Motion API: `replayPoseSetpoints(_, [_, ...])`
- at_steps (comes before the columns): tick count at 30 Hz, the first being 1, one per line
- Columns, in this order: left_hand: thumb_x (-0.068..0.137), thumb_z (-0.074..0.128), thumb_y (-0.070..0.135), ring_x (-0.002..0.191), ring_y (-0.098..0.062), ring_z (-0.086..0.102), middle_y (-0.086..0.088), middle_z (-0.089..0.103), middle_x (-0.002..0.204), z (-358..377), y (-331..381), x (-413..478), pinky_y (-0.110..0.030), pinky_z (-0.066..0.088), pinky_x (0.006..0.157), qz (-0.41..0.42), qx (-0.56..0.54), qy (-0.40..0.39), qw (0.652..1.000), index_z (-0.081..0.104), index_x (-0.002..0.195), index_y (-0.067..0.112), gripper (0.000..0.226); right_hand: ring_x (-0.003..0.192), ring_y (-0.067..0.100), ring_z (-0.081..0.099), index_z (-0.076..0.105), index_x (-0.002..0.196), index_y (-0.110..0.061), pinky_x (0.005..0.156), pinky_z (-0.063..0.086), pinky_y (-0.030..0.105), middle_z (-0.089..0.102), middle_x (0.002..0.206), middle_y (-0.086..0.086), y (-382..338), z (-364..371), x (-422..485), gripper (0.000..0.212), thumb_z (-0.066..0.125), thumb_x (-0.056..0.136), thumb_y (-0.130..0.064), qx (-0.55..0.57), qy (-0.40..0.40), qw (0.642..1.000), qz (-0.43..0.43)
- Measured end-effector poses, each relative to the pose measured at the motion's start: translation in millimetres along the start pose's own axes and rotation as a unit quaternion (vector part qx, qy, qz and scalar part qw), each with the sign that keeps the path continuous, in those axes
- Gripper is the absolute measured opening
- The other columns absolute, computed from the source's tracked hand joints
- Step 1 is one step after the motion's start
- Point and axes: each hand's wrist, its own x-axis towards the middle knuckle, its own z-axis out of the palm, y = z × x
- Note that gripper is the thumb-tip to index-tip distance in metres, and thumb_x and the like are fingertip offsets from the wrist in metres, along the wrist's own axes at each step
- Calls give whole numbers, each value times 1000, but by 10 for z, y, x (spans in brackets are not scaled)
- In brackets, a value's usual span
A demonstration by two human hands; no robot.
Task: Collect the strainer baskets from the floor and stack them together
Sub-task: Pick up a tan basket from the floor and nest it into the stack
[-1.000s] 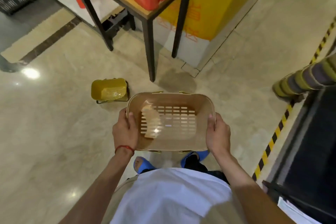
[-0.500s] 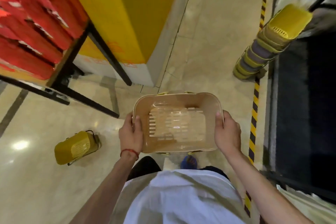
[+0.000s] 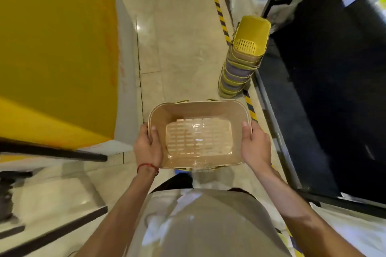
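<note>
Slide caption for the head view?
Left hand and right hand hold a tan basket by its sides, basket stack ahead.

No words, numbers or brand names can be read anywhere. The yellow pillar (image 3: 62, 48), out to the left of the left hand (image 3: 147, 148), carries faint orange marks along its edge, too blurred to tell as letters. The one sign-like marking is the black-and-yellow striped tape (image 3: 216, 4) on the floor (image 3: 183, 48), running ahead of the right hand (image 3: 255, 148).
</note>
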Motion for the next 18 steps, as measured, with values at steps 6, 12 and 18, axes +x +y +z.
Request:
replayPoseSetpoints(6, [103, 39, 29, 71, -2, 54, 13, 58, 74, 275, 669, 1017, -18, 35, 60, 58, 18, -61, 996, 55, 103, 24, 16, 86, 21, 63, 57, 103, -25, 78, 55, 46, 64, 89, -3, -374, 60, 665, 39, 29, 105, -52, 20, 57, 997, 45])
replayPoseSetpoints(12, [102, 39, 31, 68, -2, 56, 8, 62, 73, 802, 1217, 1866, -26, 37, 63, 76, 39, -106, 991, 56, 110, 24, 20, 82, 28, 59, 58, 97, -16, 74, 50, 41, 60, 80, 6, -609, 90, 1441, 49, 25, 102, -52, 37, 127, 987, 90])
replayPoseSetpoints(18, [103, 38, 29, 67, -5, 54, 12, 59, 72, 1590, 1943, 2661, -24, 35, 57, 106, 49, -129, 985, 57, 106, 22, 20, 79, 25, 60, 58, 99, -15, 71, 47, 38, 58, 78, -6, -652, -40, 2595, 35, 32, 107, -36, 46, 132, 982, 124])
